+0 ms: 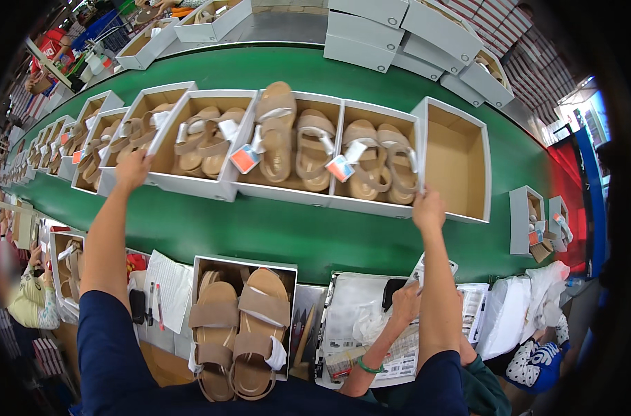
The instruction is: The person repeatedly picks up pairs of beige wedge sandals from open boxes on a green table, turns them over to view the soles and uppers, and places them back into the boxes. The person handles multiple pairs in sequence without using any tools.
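Note:
My left hand is closed on the near left corner of a white shoebox holding a pair of tan sandals. At the other end of a row of boxes, my right hand grips the near right corner of another shoebox, beside a box with nothing in it. Between them is a box with one sandal propped against its far wall and its mate lying beside it. Orange-and-white tags hang at the sandals. Close to my body, strapped sandals rest on an open shoebox.
The boxes stand on a green conveyor belt, with more boxed sandals to the left. White boxes are stacked beyond it. At my right a co-worker's hand is over papers. Pens lie at near left.

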### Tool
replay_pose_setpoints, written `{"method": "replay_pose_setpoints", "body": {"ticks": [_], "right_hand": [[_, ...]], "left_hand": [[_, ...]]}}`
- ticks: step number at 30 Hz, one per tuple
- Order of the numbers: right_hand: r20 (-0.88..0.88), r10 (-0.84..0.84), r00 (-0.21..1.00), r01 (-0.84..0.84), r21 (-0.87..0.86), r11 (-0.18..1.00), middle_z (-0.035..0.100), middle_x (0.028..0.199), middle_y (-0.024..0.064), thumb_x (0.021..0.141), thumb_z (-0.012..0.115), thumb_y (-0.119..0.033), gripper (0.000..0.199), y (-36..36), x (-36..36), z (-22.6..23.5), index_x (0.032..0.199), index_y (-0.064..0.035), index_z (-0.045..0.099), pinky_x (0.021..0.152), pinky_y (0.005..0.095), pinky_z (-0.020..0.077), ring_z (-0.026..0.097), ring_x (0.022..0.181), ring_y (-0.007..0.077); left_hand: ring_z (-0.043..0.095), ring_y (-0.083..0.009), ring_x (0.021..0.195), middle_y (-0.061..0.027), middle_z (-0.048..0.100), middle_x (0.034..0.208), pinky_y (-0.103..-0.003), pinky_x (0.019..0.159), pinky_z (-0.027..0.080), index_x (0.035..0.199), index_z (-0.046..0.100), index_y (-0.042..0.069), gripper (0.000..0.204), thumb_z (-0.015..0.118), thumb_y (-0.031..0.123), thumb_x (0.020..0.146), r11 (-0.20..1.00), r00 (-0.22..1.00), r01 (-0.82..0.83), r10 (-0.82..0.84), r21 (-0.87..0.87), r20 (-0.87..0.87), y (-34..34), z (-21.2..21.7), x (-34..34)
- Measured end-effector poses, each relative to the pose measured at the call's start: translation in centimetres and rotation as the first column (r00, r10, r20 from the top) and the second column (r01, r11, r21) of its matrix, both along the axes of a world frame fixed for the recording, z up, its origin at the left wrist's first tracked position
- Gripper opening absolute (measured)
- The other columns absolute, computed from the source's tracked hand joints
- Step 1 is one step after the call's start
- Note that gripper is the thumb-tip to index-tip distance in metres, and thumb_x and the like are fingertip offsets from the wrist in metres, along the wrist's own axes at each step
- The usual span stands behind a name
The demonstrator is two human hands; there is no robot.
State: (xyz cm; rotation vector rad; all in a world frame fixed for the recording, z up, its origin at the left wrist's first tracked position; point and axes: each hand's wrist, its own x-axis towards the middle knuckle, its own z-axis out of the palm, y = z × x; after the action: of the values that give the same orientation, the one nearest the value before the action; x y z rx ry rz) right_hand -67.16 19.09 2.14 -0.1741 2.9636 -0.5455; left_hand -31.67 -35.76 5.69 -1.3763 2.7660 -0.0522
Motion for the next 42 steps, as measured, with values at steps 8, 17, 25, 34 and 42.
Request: {"method": "replay_pose_setpoints", "body": {"ticks": [8,17,25,34,42], "right_hand": [[0.07,0.174,0.982,-0.173,-0.02,0.985,0.067,0.105,0.0204,0.092,0.054,-0.022,0.032,-6.8,3.6,-1.6,0.123,-0.0152,0.058,0.086,0.0526,0.0488,0.062,0.1,0.0411],[0.162,0.391,0.906,-0.326,-0.323,0.888,0.065,0.106,0.0254,0.093,0.054,-0.031,0.044,-4.5,0.6,-6.2,0.124,0.0001,0.056,0.085,0.0476,0.0486,0.062,0.097,0.0422],[-0.389,0.298,0.872,-0.35,-0.07,0.934,0.066,0.088,0.0228,0.096,0.052,-0.036,0.04,3.8,-1.4,-0.4,0.102,0.0023,0.064,0.075,0.0426,0.048,0.064,0.081,0.0359],[-0.454,0.157,0.877,-0.364,-0.416,0.833,0.063,0.079,0.0158,0.087,0.069,-0.023,0.028,1.4,19.8,16.7,0.098,0.0025,0.063,0.065,0.0368,0.0468,0.059,0.066,0.0249],[-0.653,0.354,0.669,-0.641,-0.267,0.72,0.057,0.086,0.0171,0.083,0.072,-0.018,0.025,-2.9,27.3,9.6,0.092,0.0014,0.059,0.074,0.042,0.045,0.055,0.083,0.0359]], "left_hand": [[0.062,-0.039,0.106,-0.0201,0.066,0.112,-0.053,0.09,0.047,0.115,0.06,0.009,0.035,0.048,0.034,0.094,0.944,0.945,-0.328,0.328,0.024,0.014,-4.9,-5.6,4.5],[0.062,-0.0284,0.104,-0.0176,0.06,0.125,-0.037,0.091,0.048,0.129,0.055,0.002,0.045,0.064,0.025,0.092,0.864,0.834,0.262,0.022,0.43,-0.551,16.5,1.6,8.1],[0.061,-0.0292,0.106,-0.0151,0.062,0.12,-0.037,0.092,0.048,0.12,0.06,0.002,0.04,0.069,0.016,0.084,0.729,0.695,0.536,-0.096,0.425,-0.712,35.7,8.1,15.1],[0.063,-0.028,0.103,-0.0185,0.066,0.11,-0.033,0.092,0.048,0.117,0.061,0.0,0.042,0.049,-0.006,0.077,0.504,0.843,0.479,-0.035,0.719,-0.537,36.7,7.8,10.9],[0.064,-0.0192,0.106,-0.0157,0.065,0.118,-0.031,0.092,0.052,0.12,0.054,0.004,0.026,0.055,0.007,0.095,0.286,0.217,0.818,0.65,0.499,-0.728,33.4,8.5,16.2]]}}
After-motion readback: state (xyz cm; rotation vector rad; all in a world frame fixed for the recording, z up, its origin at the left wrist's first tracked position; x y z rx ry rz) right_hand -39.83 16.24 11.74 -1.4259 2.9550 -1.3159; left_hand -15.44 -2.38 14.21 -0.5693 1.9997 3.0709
